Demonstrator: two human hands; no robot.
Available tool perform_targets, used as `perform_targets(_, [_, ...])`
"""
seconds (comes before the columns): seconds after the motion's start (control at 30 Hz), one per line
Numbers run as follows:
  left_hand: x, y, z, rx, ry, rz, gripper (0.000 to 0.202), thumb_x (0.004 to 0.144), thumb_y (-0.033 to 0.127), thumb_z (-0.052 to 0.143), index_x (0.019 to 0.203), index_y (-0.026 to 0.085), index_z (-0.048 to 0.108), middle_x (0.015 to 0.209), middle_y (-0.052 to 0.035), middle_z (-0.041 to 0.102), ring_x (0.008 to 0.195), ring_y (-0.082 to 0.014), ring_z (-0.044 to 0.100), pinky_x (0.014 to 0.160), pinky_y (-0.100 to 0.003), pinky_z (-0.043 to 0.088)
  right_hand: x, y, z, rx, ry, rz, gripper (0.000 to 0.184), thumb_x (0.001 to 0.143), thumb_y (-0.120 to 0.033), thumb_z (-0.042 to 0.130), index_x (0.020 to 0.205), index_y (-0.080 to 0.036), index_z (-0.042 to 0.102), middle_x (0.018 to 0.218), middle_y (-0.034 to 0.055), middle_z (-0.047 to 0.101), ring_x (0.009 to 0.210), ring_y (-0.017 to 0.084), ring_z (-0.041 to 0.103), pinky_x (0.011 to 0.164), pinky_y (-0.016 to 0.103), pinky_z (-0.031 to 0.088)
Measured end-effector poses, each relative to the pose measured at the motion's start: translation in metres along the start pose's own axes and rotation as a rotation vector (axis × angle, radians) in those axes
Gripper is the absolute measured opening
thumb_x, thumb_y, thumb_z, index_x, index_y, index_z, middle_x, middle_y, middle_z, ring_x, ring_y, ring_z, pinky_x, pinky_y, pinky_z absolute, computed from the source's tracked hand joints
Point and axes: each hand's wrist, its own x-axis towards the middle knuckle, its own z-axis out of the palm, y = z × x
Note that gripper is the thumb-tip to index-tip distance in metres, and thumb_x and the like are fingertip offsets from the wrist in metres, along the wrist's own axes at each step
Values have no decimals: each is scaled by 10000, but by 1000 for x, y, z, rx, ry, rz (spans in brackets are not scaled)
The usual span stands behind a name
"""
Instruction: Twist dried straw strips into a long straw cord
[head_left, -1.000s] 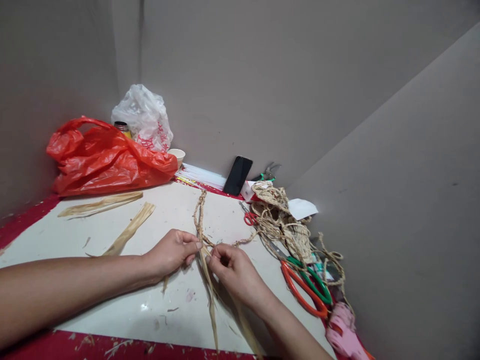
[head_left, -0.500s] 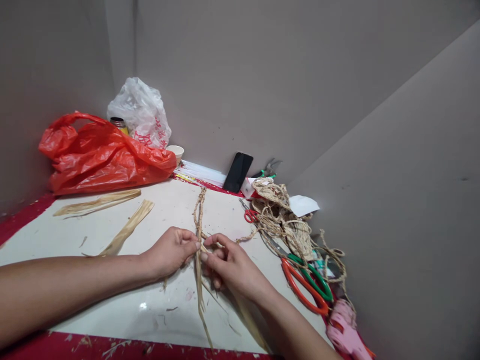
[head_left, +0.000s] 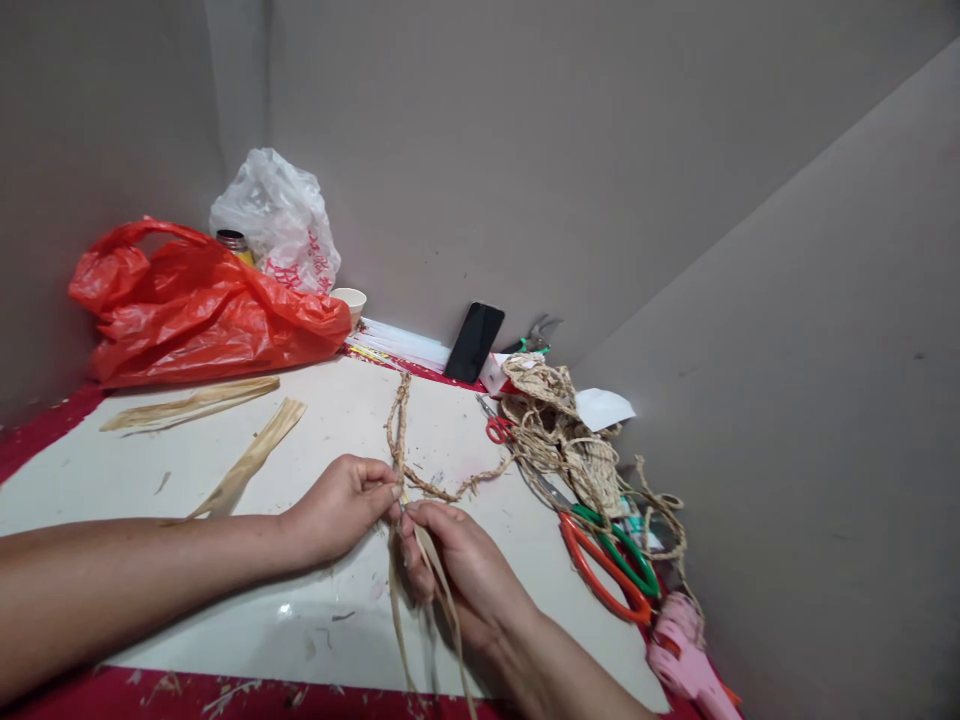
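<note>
Between finger and thumb, my left hand point(head_left: 352, 502) pinches a twisted straw cord point(head_left: 402, 425) at its lower part, over the white board point(head_left: 247, 610). My right hand point(head_left: 457, 560) is closed just below and to the right, its thumb and fingers gripping loose straw strands point(head_left: 448, 590) that run on from the cord. The strand ends hang down towards the board's near edge. From the cord a thinner twisted length runs right to the pile of straw rope point(head_left: 592, 460). Two flat dried straw strips point(head_left: 259, 455) lie left of my hands.
Large scissors point(head_left: 600, 570) with orange and green handles, small red scissors point(head_left: 499, 428) and a pink glue gun point(head_left: 690, 655) line the right side. At the back are a phone point(head_left: 475, 342), pliers point(head_left: 536, 338), a paper cup point(head_left: 350, 305), a red plastic bag point(head_left: 217, 320) and a white bag point(head_left: 281, 215).
My right hand has turned and moved slightly lower, closing on the strands. Loose strands now drape over its fingers, and the cord's side length is in plainer view. My left hand keeps its pinch.
</note>
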Motion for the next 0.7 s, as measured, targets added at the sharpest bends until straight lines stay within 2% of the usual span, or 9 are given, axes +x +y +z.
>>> perform_targets(0.13, [-3, -1, 4, -147, -125, -57, 262, 830, 350, 470, 649, 162, 483, 476, 15, 561, 442, -123, 549, 481, -230, 425, -4, 15, 15, 51, 124, -50, 184, 708, -304, 571, 658, -127, 567, 457, -13, 559, 302, 61, 438, 301, 152, 308])
perform_targets(0.27, [-5, -2, 6, -259, -181, -128, 279, 837, 412, 449, 679, 182, 444, 405, 45, 489, 349, -150, 525, 363, -232, 391, 0, 20, 25, -66, 239, -108, 250, 731, -357, 541, 630, -129, 548, 459, 7, 576, 308, 70, 465, 312, 154, 324])
perform_targets(0.4, [-3, -2, 4, -183, -94, -179, 214, 806, 370, 490, 710, 180, 473, 359, 58, 464, 298, -130, 466, 319, -199, 325, 9, 21, 27, -259, 250, -166, 347, 748, -450, 535, 608, -133, 524, 473, 30, 596, 329, 91, 505, 313, 160, 326])
perform_targets(0.5, [-1, 1, 3, -158, 2, -204, 159, 765, 301, 521, 680, 172, 485, 382, 56, 479, 311, -110, 456, 335, -188, 302, 8, 16, 27, -408, 216, -160, 364, 760, -491, 518, 646, -145, 522, 490, 13, 597, 336, 96, 501, 320, 176, 351])
perform_targets(0.63, [-2, 10, 2, -132, 101, -181, 120, 716, 242, 566, 654, 150, 519, 471, 27, 560, 391, -90, 487, 414, -192, 338, -8, -8, 22, -641, 17, -117, 351, 762, -444, 558, 570, -158, 494, 478, -7, 562, 374, 90, 502, 375, 186, 371])
perform_targets(0.67, [-2, 12, 1, -127, 109, -176, 125, 711, 238, 578, 647, 143, 528, 504, 16, 584, 411, -82, 489, 431, -190, 342, -12, -17, 19, -692, 3, -134, 356, 764, -431, 567, 551, -154, 500, 478, -3, 559, 386, 90, 502, 388, 188, 366])
perform_targets(0.7, [-2, 15, 0, -123, 112, -180, 132, 709, 241, 589, 646, 136, 538, 537, 7, 605, 415, -70, 478, 435, -186, 334, -15, -24, 14, -732, 47, -190, 363, 773, -429, 563, 544, -151, 515, 477, 2, 557, 395, 92, 498, 398, 194, 361])
